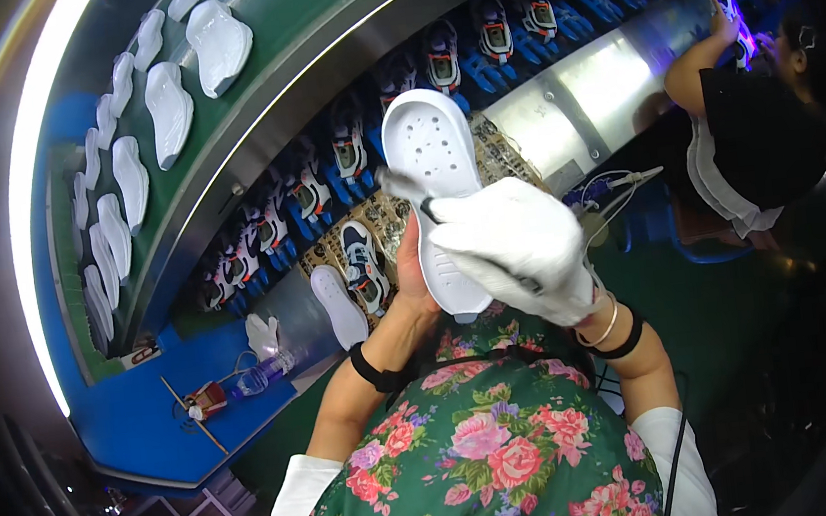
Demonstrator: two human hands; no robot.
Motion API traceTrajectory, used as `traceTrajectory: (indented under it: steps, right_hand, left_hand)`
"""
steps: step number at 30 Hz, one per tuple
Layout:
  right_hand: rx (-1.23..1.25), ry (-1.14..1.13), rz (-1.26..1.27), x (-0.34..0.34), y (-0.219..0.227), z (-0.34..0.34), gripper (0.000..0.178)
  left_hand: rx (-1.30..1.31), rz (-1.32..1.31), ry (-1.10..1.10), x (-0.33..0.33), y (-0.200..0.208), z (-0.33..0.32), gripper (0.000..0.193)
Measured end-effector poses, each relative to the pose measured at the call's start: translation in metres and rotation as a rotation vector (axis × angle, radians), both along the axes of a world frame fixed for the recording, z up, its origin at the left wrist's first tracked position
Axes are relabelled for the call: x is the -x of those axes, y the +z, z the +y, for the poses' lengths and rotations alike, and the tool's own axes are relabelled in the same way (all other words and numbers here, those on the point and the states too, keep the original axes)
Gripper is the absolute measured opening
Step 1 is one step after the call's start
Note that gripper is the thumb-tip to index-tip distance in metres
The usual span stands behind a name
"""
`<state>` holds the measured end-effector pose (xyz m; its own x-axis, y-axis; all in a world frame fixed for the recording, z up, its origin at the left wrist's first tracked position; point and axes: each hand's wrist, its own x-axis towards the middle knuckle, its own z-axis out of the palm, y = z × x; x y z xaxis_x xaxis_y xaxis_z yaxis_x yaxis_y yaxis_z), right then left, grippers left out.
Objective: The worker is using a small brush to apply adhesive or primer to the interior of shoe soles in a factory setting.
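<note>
A white shoe sole (pixel 430 147) with small holes in its inner face stands lengthwise in front of my chest. My bare left hand (pixel 412 268) grips it along its left edge, the fingers mostly hidden behind it. In a white glove, my right hand (pixel 516 243) is closed around a small brush (pixel 402 185) whose grey head, smeared by motion, lies over the sole's middle. Whether the bristles touch the sole, I cannot tell. Another white sole (pixel 338 307) rests on the bench to the left, beside a dark and white shoe upper (pixel 364 268).
Rows of shoe uppers (pixel 440 56) on blue holders stand beyond the bench. A green belt (pixel 254 49) at upper left carries several white soles (pixel 170 112). A plastic bottle (pixel 257 376) and a small brown container (pixel 210 401) are lower left. At right, a co-worker (pixel 768 124) holds a shoe.
</note>
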<state>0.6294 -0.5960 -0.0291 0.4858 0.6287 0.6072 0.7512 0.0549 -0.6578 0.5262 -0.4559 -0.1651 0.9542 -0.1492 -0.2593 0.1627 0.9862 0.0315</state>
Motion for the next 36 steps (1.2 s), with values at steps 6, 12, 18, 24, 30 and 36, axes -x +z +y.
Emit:
traceTrajectory:
  steps: [6,12,18,24,30,36]
  right_hand:
    - [-0.038,-0.167,-0.062,-0.006,-0.008,-0.004,0.025]
    - [-0.139,-0.047,0.229,-0.012,-0.017,-0.006,0.020]
    - [0.020,-0.085,-0.055,0.007,-0.032,-0.008,0.020]
    - [-0.109,-0.075,0.233,-0.007,-0.030,-0.020,0.022]
    - [-0.061,0.075,0.078,0.004,-0.036,-0.022,0.020]
    - [-0.037,0.034,0.006,-0.004,-0.041,-0.028,0.026]
  left_hand:
    - [-0.014,-0.094,0.066,-0.008,0.016,-0.001,0.074]
    - [-0.127,-0.151,0.121,-0.031,0.033,-0.001,0.089]
    - [-0.109,-0.224,0.105,-0.043,0.035,0.000,0.090]
    - [-0.013,-0.188,0.207,-0.050,0.040,-0.003,0.093]
    - [-0.034,-0.186,0.141,-0.057,0.032,0.013,0.092]
    - [-0.138,-0.297,0.073,-0.063,0.036,0.016,0.095]
